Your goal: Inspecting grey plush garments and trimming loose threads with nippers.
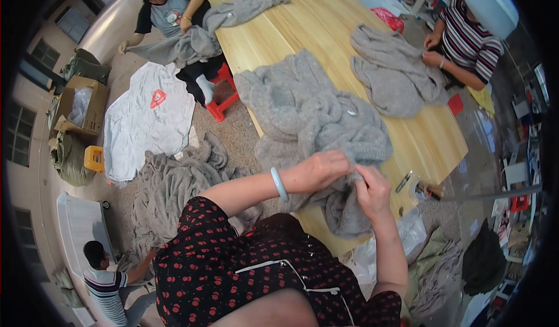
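Note:
A grey knit garment (308,114) lies bunched on the wooden table in front of me, and its lower part hangs over the near edge. My left hand (322,171), with a pale blue bangle (279,184) on the wrist, is closed with its fingertips pinching a bit of the grey knit. Right beside it, my right hand (372,190) is closed too, thumb and finger pressed together at the same spot. Any needle or thread between the fingertips is too small to make out. A small pale object (351,111) rests on the garment.
Thread snips (403,182) and a small container (424,191) sit at the table's (445,143) near right edge. Co-workers handle grey knits at far left and far right; another crouches lower left. A pile of grey knits (174,181) and a red stool (224,94) stand left.

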Tool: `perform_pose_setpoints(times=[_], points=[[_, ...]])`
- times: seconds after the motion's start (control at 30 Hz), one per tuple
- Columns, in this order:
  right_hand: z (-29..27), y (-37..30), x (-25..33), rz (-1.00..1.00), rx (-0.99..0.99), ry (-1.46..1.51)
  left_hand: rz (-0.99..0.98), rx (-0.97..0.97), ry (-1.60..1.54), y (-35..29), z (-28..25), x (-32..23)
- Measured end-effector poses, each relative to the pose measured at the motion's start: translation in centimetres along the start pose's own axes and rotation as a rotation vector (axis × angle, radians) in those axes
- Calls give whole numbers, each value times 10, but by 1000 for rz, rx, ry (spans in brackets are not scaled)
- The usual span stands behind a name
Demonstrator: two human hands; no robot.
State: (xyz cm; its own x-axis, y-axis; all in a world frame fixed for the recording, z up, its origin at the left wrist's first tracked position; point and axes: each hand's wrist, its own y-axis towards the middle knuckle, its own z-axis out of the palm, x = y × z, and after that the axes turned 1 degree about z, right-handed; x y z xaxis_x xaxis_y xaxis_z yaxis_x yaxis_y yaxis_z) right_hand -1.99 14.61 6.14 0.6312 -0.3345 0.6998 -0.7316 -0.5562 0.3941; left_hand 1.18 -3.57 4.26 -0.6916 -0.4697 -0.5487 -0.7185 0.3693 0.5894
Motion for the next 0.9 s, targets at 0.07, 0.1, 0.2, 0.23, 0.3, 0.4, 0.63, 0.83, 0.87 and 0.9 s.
perform_pose_setpoints(times=[0.07, 0.1, 0.2, 0.23, 0.3, 0.4, 0.63, 0.83, 0.87, 0.9], points=[[-1, 0, 2, -25, -18, -68, -4, -22, 24, 2, -1, -1], [1, 0, 0, 19, -21, -77, -2, -51, 27, 4, -2, -2], [6, 1, -2, -71, -80, -126, 11, -76, 34, 4, 2, 0], [9, 1, -3, -102, -119, -136, 13, -131, 53, 3, 5, -1], [12, 0, -6, -129, -160, -146, -8, -218, 96, 4, 11, -5], [16, 3, -10, -121, -229, -167, -66, -423, 160, 11, 32, -9], [12, 7, -15, -151, -242, -127, -736, -473, -612, 11, 33, -16], [4, -5, -14, -152, -106, -140, -651, -111, -554, -1, 22, -5], [2, -6, -13, -135, -81, -144, -634, -130, -539, 1, 17, -3], [1, -7, -11, -107, -59, -149, -582, -57, -446, 3, 13, -4]])
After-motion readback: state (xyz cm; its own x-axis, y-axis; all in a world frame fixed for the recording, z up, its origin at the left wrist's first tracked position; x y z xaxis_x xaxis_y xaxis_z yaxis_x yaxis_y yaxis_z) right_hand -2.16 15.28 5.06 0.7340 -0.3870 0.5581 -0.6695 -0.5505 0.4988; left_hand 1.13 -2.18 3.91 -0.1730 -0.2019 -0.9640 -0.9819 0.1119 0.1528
